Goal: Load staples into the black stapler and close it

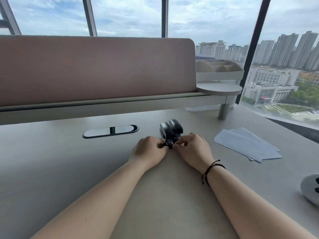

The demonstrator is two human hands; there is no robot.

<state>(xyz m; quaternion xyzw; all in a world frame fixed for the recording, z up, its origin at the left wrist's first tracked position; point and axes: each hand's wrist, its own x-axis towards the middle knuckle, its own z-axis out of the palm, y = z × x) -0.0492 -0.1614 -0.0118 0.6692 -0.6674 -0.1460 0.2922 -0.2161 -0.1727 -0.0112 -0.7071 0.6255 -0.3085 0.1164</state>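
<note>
While both hands pinch its near end, stapler points away.

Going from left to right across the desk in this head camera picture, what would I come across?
Oval cable cover → left hand → black stapler, pinched at its near end by both hands → right hand → sheets of paper → a rounded grey object at the right edge.

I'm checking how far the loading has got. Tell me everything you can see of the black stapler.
The black stapler sits mid-desk, glossy like plastic, its top swung open so two dark parts stand side by side. Its metal front end points toward the person. The left hand and right hand pinch that end. Staples are too small to tell.
</note>
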